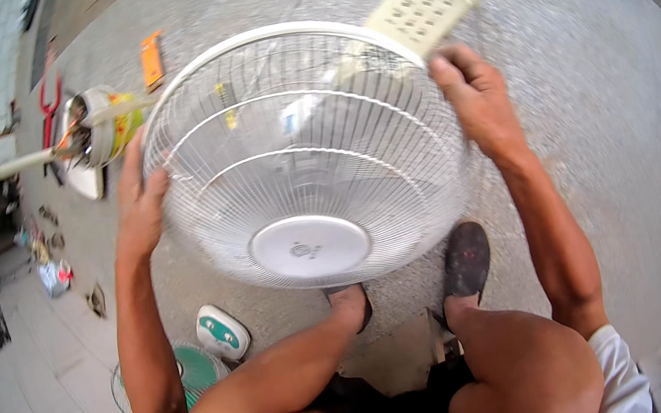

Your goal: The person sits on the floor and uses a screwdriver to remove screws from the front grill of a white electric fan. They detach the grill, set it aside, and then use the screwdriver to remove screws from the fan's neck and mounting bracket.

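The white wire fan guard (300,159) sits between both hands: left hand (138,207) and right hand (478,99) grip its opposite rim sides, fingers closed.

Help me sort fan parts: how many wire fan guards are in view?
2. One white guard is held between the left hand and right hand. Another guard lies on the floor by the left elbow, partly hidden.
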The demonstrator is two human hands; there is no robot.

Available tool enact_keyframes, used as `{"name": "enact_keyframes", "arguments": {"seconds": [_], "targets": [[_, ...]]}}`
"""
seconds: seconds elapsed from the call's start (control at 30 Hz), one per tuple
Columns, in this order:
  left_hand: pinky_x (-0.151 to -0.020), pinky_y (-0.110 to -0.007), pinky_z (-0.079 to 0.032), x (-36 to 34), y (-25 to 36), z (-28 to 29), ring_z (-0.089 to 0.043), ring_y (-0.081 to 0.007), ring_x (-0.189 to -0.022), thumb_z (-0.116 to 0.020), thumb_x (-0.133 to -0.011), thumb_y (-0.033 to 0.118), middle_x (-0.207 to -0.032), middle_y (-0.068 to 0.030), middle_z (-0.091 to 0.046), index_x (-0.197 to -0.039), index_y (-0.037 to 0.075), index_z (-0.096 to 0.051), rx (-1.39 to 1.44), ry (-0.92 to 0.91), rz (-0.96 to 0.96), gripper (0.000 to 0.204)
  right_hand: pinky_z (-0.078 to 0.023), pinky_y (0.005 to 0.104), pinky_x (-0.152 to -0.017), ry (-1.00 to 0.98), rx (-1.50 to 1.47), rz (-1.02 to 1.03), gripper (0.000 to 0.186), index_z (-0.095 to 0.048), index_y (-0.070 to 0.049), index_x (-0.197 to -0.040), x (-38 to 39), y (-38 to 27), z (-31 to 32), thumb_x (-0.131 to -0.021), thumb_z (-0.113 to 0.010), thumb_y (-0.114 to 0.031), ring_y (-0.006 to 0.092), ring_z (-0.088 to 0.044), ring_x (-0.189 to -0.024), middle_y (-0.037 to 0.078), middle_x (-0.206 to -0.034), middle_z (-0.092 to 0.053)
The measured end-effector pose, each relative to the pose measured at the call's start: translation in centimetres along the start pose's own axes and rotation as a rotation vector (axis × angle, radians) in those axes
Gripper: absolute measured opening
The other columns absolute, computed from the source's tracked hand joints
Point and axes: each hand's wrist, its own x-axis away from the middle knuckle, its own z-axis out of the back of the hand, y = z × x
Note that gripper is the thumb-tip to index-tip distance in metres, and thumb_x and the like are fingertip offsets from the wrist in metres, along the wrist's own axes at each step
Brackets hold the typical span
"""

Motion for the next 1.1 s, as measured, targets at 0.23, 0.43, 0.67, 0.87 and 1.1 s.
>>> {"name": "enact_keyframes", "arguments": {"seconds": [0.23, 0.43, 0.67, 0.87, 1.1], "targets": [[-0.11, -0.037, -0.029, -0.5, 1.4, -0.8, -0.042, -0.0268, -0.132, -0.055, -0.09, 0.05, -0.14, -0.0197, -0.045, -0.144, -0.001, -0.036, 0.032, -0.028, 0.035, 0.076, -0.048, 0.0315, -0.084, 0.117, -0.057, -0.064, 0.039, -0.063, 0.001, -0.114, 4.9, 2.8, 1.4, -0.095, -0.059, -0.033, 0.017, -0.061, -0.093, 0.01, -0.101, -0.064], [-0.111, -0.042, -0.03, -0.5, 0.6, -0.3, -0.04, -0.0293, -0.134, -0.052, -0.089, 0.055, -0.141, -0.0209, -0.045, -0.144, 0.0, -0.037, -0.047, -0.007, 0.024, 0.079, -0.047, 0.0341, -0.088, 0.121, -0.195, -0.211, 0.039, -0.063, 0.001, -0.116, 6.7, 4.7, 2.1, -0.094, -0.059, -0.031, 0.0183, -0.062, -0.096, 0.011, -0.105, -0.067], [-0.113, -0.043, -0.025, 0.1, -1.6, 0.2, -0.037, -0.0287, -0.136, -0.046, -0.09, 0.059, -0.144, -0.0173, -0.042, -0.145, 0.003, -0.036, -0.048, 0.008, 0.099, 0.079, -0.046, 0.0345, -0.088, -0.057, -0.354, -0.308, 0.04, -0.062, 0.006, -0.109, 4.5, 3.6, 2.5, -0.084, -0.07, -0.024, 0.023, -0.061, -0.092, 0.016, -0.096, -0.065], [-0.113, -0.039, -0.025, 0.1, -3.1, 1.2, -0.036, -0.0254, -0.135, -0.044, -0.092, 0.059, -0.145, -0.0141, -0.041, -0.147, 0.003, -0.032, 0.036, -0.063, 0.066, 0.079, -0.045, 0.0362, -0.088, -0.188, -0.305, -0.304, 0.055, -0.059, 0.007, -0.11, 3.5, 2.9, 2.4, -0.079, -0.075, -0.036, 0.0257, -0.06, -0.091, 0.019, -0.095, -0.064], [-0.111, -0.036, -0.027, 0.4, -4.3, 1.6, -0.037, -0.0228, -0.133, -0.04, -0.097, 0.056, -0.144, -0.0132, -0.04, -0.147, 0.002, -0.03, 0.077, -0.062, 0.106, 0.075, -0.046, 0.0354, -0.083, -0.176, -0.303, -0.281, 0.055, -0.059, 0.007, -0.109, 3.5, 3.3, 1.7, -0.081, -0.074, -0.037, 0.025, -0.06, -0.089, 0.017, -0.092, -0.063]]}}
